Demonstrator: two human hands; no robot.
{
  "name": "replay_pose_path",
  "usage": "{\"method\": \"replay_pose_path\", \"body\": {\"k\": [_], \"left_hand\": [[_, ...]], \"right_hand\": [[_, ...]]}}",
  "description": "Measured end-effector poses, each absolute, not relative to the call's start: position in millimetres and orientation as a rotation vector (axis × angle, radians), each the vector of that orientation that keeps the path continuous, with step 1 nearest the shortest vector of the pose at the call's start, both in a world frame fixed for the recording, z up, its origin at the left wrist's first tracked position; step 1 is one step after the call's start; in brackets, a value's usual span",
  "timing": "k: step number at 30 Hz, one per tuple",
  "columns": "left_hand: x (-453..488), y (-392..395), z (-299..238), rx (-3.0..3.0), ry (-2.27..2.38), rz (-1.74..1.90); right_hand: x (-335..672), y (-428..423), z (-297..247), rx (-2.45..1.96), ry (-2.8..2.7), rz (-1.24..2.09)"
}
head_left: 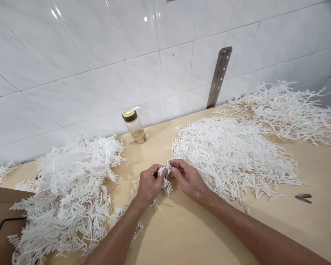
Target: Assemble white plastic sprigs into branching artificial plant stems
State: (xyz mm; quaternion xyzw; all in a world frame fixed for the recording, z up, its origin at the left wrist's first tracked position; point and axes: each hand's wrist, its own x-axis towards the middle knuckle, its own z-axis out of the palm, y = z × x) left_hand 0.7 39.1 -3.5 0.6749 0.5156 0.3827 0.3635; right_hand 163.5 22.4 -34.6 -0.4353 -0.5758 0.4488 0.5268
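The left hand (pixel 149 186) and the right hand (pixel 189 180) meet low over the tabletop (pixel 182 228), between two heaps, and their fingertips almost touch. Both grips are closed, thumb against finger, on small white branched pieces (pixel 168 167); whether the two hands pinch one piece or two, I cannot tell. Such a fingertip hold seems chosen because the branches are thin, and a full fist would probably crush or hide them. More white tips show below the left fingers, but how they are held is not clear. The left heap (pixel 79 176) and the right heap (pixel 231 154) lie each on its own side, perhaps so that both are reachable and do not mix. A farther heap (pixel 295 110), of longer strands, lies behind the right one near the wall (pixel 99 92). The bottle (pixel 134 127) stands upright at the back, probably to be out of the way of the forearms. Two slim dark objects (pixel 303 198) rest on the right, apart from the strands, which likely keeps them easy to find.
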Motion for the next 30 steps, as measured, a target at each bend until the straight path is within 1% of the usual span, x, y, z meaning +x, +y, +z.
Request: {"method": "replay_pose_path", "body": {"k": [8,22,30], "left_hand": [[-3,31,-10,2.007,1.296,0.992],[-2,33,-12,2.067,1.174,1.052],[-2,33,-15,2.110,1.213,1.046]], "right_hand": [[166,21,-32,-1.126,-1.478,0.969],[168,18,-23,-1.151,-1.387,1.110],[166,21,-24,-1.143,-1.386,1.084]]}}
